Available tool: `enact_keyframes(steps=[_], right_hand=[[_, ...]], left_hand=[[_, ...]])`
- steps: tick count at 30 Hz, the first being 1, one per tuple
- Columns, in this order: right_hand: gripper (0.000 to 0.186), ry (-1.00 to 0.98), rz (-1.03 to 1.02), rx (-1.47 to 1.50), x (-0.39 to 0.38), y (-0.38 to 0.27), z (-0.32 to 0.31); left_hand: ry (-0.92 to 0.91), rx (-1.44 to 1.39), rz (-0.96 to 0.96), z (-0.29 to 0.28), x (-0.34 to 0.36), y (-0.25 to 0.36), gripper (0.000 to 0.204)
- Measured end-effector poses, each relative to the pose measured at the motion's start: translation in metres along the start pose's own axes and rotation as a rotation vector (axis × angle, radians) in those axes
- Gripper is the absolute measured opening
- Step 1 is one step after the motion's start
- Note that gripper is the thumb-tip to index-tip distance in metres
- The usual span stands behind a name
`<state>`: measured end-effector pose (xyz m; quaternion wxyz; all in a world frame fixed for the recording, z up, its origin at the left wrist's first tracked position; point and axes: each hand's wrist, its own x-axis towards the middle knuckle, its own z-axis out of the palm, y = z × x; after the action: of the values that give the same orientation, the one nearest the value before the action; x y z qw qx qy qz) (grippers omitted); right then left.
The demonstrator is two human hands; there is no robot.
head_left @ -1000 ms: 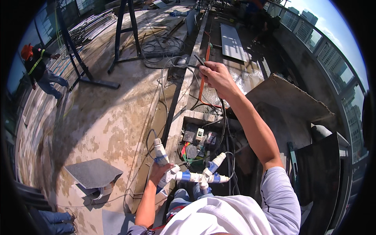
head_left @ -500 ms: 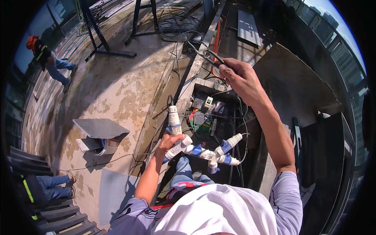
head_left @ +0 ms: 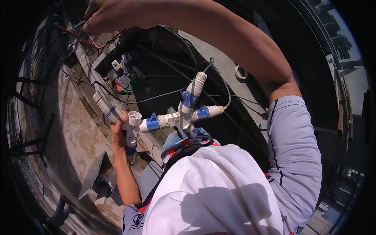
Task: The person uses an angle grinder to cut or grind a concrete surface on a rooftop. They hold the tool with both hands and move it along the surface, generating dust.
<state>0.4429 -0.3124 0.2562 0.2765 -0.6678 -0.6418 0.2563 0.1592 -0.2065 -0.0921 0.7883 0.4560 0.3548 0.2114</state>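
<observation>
My left hand [head_left: 118, 127] is closed around a white industrial multi-way splitter [head_left: 168, 120] with blue socket covers. A white plug [head_left: 102, 103] sits in the splitter just above that hand, with a dark cable running from it. Two more plugs, an upper one [head_left: 197, 83] and a right-hand one [head_left: 214, 111], fit into its far branches, each trailing a grey cable. Up at the far left edge, my right hand [head_left: 100, 15] pinches a dark cable [head_left: 75, 39]; its fingertips are partly cut off by the picture's rim.
Beyond the splitter lies a dark pit holding small electrical devices [head_left: 117, 65] and coloured wires [head_left: 124, 83]. A roll of tape [head_left: 241, 72] rests on the concrete ledge to the right. Grey board pieces [head_left: 92, 178] stand on the stained concrete at lower left. Loose cables cross the pit.
My view has turned to the right, so the pit and floor sit further left. My right arm is raised and stretched across the top, still with the cable. The left hand keeps hold of the splitter.
</observation>
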Motion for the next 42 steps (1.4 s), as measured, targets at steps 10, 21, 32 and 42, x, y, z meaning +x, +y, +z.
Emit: enact_keyframes(steps=[10,21,32,42], right_hand=[[0.034,0.045,0.435,-0.008,-0.147,-0.021,-0.014],[0.031,0.008,0.554,0.039,-0.182,-0.011,-0.013],[0.029,0.118,0.474,0.168,-0.280,0.034,0.046],[0.035,0.113,0.510,0.308,-0.354,0.077,0.149]], left_hand=[[-0.245,0.182,-0.116,0.008,-0.060,-0.039,0.038],[-0.343,0.237,-0.224,0.043,-0.054,-0.025,0.047],[-0.294,0.362,-0.284,0.046,-0.126,-0.077,0.049],[-0.349,0.472,-0.281,0.079,-0.136,-0.158,0.046]])
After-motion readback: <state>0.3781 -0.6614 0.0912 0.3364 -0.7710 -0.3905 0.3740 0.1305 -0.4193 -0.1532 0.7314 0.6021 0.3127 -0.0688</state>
